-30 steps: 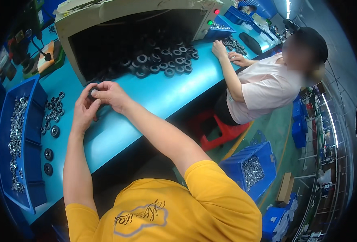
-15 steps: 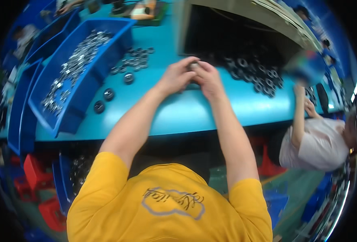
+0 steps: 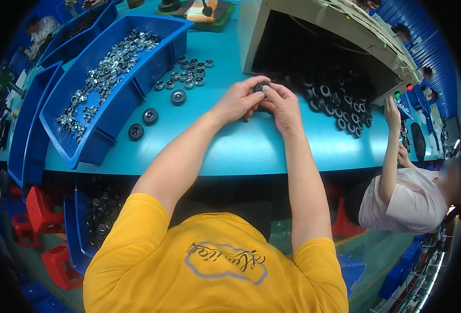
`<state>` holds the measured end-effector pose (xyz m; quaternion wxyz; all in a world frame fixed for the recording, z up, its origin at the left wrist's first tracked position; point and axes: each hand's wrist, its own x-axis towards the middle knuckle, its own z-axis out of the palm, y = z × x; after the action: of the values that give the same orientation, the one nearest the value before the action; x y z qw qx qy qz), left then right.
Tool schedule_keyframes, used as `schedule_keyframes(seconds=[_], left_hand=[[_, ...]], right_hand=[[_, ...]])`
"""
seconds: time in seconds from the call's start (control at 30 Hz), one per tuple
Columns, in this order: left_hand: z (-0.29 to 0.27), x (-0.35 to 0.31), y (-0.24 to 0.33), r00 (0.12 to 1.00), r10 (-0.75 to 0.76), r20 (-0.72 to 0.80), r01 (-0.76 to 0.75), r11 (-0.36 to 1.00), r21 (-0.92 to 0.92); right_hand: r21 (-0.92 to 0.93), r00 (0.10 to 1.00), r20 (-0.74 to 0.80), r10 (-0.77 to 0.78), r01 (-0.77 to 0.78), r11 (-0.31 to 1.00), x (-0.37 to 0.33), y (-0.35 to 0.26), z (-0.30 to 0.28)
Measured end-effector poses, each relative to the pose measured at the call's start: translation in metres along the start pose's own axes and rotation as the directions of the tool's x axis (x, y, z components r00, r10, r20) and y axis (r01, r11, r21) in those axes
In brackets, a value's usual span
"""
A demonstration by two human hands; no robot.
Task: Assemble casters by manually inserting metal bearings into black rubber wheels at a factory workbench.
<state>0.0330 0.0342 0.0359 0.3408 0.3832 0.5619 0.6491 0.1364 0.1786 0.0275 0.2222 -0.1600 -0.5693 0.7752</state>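
Note:
Over the blue-green table my left hand (image 3: 237,103) and my right hand (image 3: 283,108) meet, both closed round a small black wheel (image 3: 261,86). My thumbs press on its face, and the fingers hide most of its rim. To the left of my hands lie finished-looking wheels with black tyres and metal centres, one (image 3: 178,97) by the metal parts and two more (image 3: 149,116) nearer the bin. Several loose shiny metal hubs (image 3: 190,78) sit just behind them. On the right, close to my right hand, spreads a pile of black rings (image 3: 341,108).
A long blue bin (image 3: 97,143) of metal hubs stands at left. Behind the ring pile is an open beige box (image 3: 262,31) with a dark inside. A co-worker (image 3: 405,195) sits at right with raised hands. Red stools (image 3: 45,208) and a lower bin (image 3: 76,235) are below the table.
The view has shifted slightly and sharpened. My hands stay together on the wheel, with its dark face now showing more clearly. The co-worker's raised hand no longer shows the blurred colourful thing beside it.

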Motion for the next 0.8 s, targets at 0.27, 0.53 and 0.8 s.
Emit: schedule_keyframes(seconds=[0.27,0.53,0.8], left_hand=[[0.011,0.003,-0.006,0.977,0.153,-0.148,-0.108,0.956,0.274],[0.027,-0.005,0.004,0.987,0.080,0.137,-0.101,0.983,0.153],[0.023,-0.001,-0.006,0.998,-0.020,0.061,0.010,0.986,0.165]], right_hand=[[-0.073,0.998,-0.026,-0.059,0.057,0.996,0.001,0.006,0.004],[0.106,0.996,-0.081,0.034,-0.025,0.994,-0.049,-0.039,-0.052],[0.227,0.838,-0.505,-0.207,0.360,0.905,-0.080,-0.096,-0.215]])
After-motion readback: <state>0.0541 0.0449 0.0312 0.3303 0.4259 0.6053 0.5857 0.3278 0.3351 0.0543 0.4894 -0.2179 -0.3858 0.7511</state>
